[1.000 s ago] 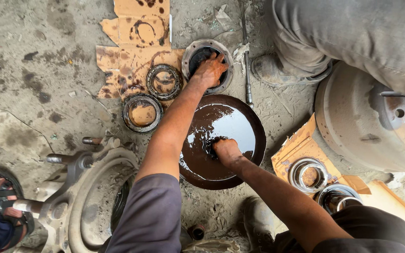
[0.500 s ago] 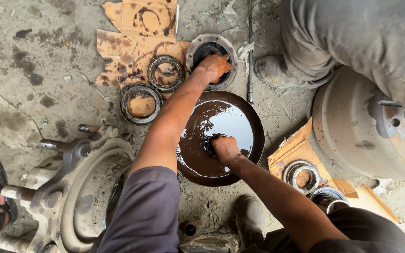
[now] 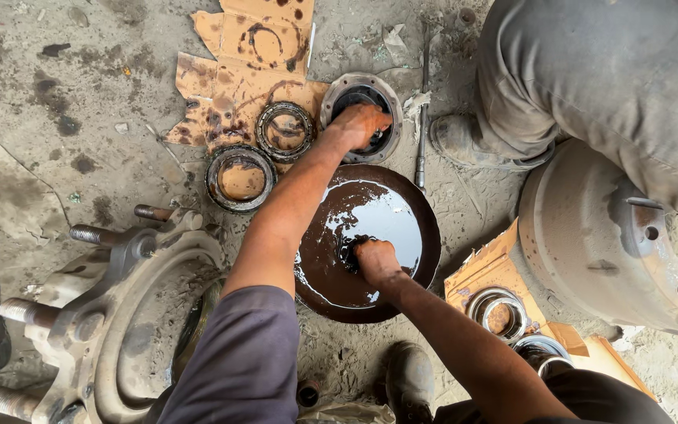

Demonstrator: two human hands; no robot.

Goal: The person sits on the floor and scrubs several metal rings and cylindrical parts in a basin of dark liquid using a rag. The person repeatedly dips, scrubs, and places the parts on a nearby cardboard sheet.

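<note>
While our right hand [image 3: 376,261] fists something, perhaps a rag, in the oily pan [image 3: 413,206], our left hand [image 3: 360,124] grips the round cap [image 3: 337,96] just beyond.

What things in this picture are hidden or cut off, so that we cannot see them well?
- Head view: the right hand is closed in the dark liquid of the round pan; whatever it grips is covered.
- The left hand covers the inside of the round metal cap.
- The wheel hub is cut off by the bottom edge.
</note>
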